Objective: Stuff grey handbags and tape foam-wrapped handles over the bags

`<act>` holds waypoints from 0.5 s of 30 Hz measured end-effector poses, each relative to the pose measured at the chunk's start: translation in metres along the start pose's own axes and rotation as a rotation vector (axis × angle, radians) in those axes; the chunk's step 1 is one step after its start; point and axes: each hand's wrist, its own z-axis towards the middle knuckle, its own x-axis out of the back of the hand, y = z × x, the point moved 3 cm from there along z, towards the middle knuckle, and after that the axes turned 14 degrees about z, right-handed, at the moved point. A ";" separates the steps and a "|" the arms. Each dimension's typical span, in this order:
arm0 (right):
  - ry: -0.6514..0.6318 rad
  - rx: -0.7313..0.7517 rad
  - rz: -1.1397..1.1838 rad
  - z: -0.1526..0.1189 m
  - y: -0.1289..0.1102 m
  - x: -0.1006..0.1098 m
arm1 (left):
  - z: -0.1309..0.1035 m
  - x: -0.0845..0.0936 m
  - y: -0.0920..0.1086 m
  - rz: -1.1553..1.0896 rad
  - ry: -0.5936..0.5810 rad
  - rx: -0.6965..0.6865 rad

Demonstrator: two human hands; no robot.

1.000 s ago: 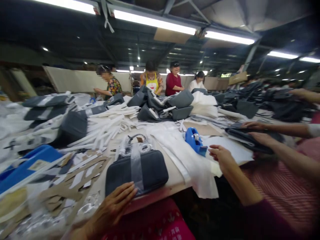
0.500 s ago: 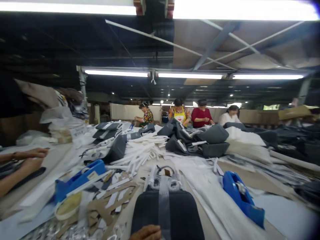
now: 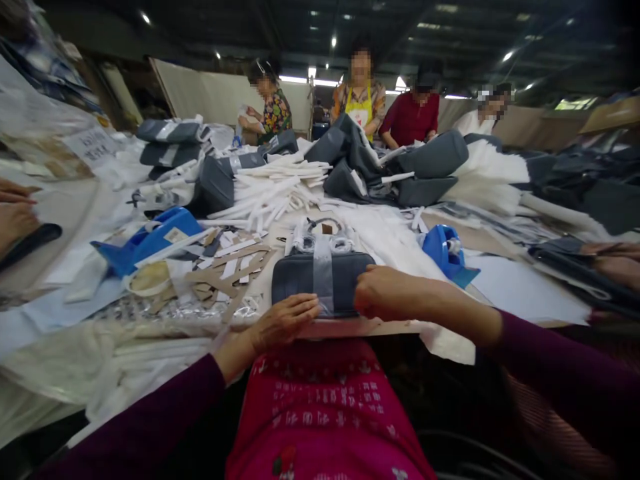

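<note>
A dark grey bag point(image 3: 295, 277) lies at the table's near edge, with a translucent wrapping strip point(image 3: 323, 267) down its middle. Clear-wrapped handle parts point(image 3: 341, 244) stick out at its far side. My left hand point(image 3: 287, 319) rests flat on the bag's near left part, fingers stretched toward the strip. At the bag's right side, my right hand point(image 3: 375, 292) has its fingers curled against the surface; whatever they may hold is hidden.
Blue tape dispensers stand left point(image 3: 150, 241) and right point(image 3: 444, 252). Cardboard scraps point(image 3: 227, 267), white strips point(image 3: 280, 190) and grey bags point(image 3: 430, 163) cover the table. Other people's hands show at left point(image 3: 15, 217) and right point(image 3: 617, 263). People stand beyond.
The view has tilted down, bringing both forearms and the pink apron into sight. My right hand now shows at the bag's right side; my left hand is more fully visible on the bag.
</note>
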 end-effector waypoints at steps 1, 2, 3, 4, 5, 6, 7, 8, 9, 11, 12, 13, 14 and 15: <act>-0.016 0.053 0.030 0.022 -0.008 0.004 | 0.000 0.000 0.000 0.001 0.010 0.001; -0.032 0.082 0.043 0.042 -0.014 0.007 | 0.000 0.001 0.001 0.004 0.020 0.008; -0.040 0.091 0.049 0.059 -0.017 0.009 | 0.000 0.002 0.001 0.007 0.032 0.021; -0.041 0.090 0.048 0.074 -0.018 0.010 | 0.000 0.002 0.001 0.008 0.040 0.034; -0.045 0.084 0.041 0.086 -0.017 0.009 | 0.001 0.003 0.001 0.009 0.047 0.047; -0.046 0.078 0.032 0.096 -0.014 0.008 | 0.002 0.003 0.001 0.010 0.050 0.054; -0.044 0.078 0.020 0.104 -0.012 0.006 | 0.002 0.004 0.002 0.013 0.053 0.053; -0.036 0.082 0.006 0.111 -0.009 0.004 | 0.003 0.005 0.002 0.019 0.051 0.044; -0.030 0.088 -0.010 0.118 -0.006 0.002 | 0.003 0.005 0.002 0.027 0.047 0.029; -0.022 0.101 -0.042 0.127 -0.002 -0.003 | 0.004 0.005 0.002 0.044 0.023 -0.005; -0.017 0.108 -0.056 0.131 0.000 -0.005 | 0.004 0.004 0.002 0.051 0.007 -0.014; -0.009 0.114 -0.068 0.134 0.000 -0.007 | 0.003 0.003 0.001 0.056 -0.011 -0.016; 0.000 0.119 -0.078 0.136 0.000 -0.008 | 0.003 0.001 0.001 0.057 -0.028 -0.012; 0.012 0.122 -0.085 0.137 0.000 -0.009 | 0.002 0.000 0.000 0.057 -0.038 -0.007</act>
